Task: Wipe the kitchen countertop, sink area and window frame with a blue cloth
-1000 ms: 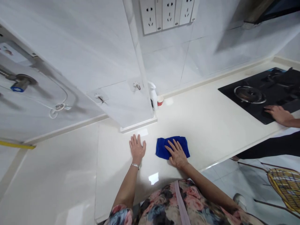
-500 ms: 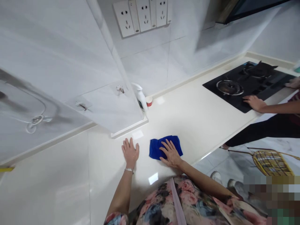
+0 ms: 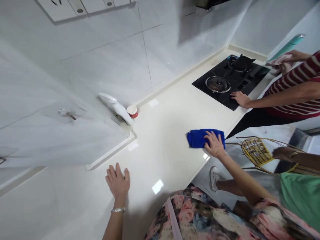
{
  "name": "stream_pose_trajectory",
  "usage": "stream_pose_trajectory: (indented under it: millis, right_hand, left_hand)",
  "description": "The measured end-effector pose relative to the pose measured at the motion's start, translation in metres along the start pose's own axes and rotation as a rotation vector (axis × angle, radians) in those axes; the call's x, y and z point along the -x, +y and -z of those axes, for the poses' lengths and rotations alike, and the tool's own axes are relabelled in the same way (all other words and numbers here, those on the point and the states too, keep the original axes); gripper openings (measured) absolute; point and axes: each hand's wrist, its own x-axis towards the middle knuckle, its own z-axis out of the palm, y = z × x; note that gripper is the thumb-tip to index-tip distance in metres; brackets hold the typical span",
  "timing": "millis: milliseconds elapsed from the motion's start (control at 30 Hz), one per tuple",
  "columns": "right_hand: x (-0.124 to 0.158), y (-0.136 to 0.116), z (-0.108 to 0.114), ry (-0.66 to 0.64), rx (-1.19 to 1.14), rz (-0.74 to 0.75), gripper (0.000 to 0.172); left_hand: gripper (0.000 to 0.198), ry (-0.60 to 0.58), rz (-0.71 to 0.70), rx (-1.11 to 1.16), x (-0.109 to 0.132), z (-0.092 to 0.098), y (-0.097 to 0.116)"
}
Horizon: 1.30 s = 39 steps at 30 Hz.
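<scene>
My right hand (image 3: pixel 214 144) lies flat with spread fingers on a folded blue cloth (image 3: pixel 200 137), pressing it onto the cream countertop (image 3: pixel 165 133) near its front edge. My left hand (image 3: pixel 118 180) rests palm down on the counter further left, fingers apart, holding nothing; a bracelet sits at its wrist.
A white spray bottle (image 3: pixel 116 108) and a small red-and-white cup (image 3: pixel 132 111) stand by the tiled wall corner. A black gas hob (image 3: pixel 228 80) lies at the far right; another person's hand (image 3: pixel 240 98) rests on it. A yellow wire rack (image 3: pixel 256 150) sits on the floor.
My right hand has slid the blue cloth to the right along the counter, away from my left hand. The view has swung right, showing more of the hob and the other people.
</scene>
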Motion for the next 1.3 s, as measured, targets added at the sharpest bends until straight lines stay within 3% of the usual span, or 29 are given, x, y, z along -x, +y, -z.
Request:
stream_pose_trajectory:
  millis: [133, 267, 367, 467, 567, 633, 733, 833, 1067, 1300]
  right_hand:
    - [-0.081, 0.038, -0.005, 0.088, -0.004, -0.238, 0.051]
    - [-0.182, 0.030, -0.020, 0.070, -0.026, -0.364, 0.067]
    - [-0.257, -0.004, -0.033, 0.012, -0.011, -0.445, 0.072]
    - [-0.322, -0.056, -0.049, -0.016, 0.023, -0.457, 0.072]
    - [-0.367, -0.120, -0.069, 0.005, 0.034, -0.356, 0.072]
    - [-0.382, -0.168, -0.083, 0.006, 0.030, -0.284, 0.073]
    - [-0.379, -0.233, -0.100, -0.019, 0.031, -0.167, 0.075]
    - [-0.354, -0.273, -0.106, -0.032, 0.023, -0.032, 0.074]
    - [-0.254, -0.284, -0.080, -0.183, 0.022, 0.267, 0.071]
    - [-0.095, -0.313, -0.056, -0.351, -0.056, 0.511, 0.072]
  left_hand:
    - [0.069, -0.020, -0.002, -0.023, 0.003, 0.001, -0.003]
    - [0.067, -0.032, -0.005, -0.042, 0.005, 0.002, -0.008]
    - [0.065, -0.046, -0.007, -0.033, 0.007, 0.002, -0.013]
    - [0.064, -0.058, -0.012, -0.017, 0.008, 0.002, -0.016]
    - [0.065, -0.059, -0.008, -0.023, 0.010, 0.003, -0.016]
    - [0.066, -0.064, 0.000, -0.028, 0.011, 0.004, -0.015]
    - [0.066, -0.078, 0.017, -0.034, 0.012, 0.006, -0.012]
    - [0.063, -0.082, 0.023, -0.042, 0.011, 0.007, -0.010]
    - [0.061, -0.089, 0.046, -0.045, 0.008, 0.004, -0.005]
    - [0.064, -0.082, 0.072, -0.015, 0.003, 0.003, 0.004]
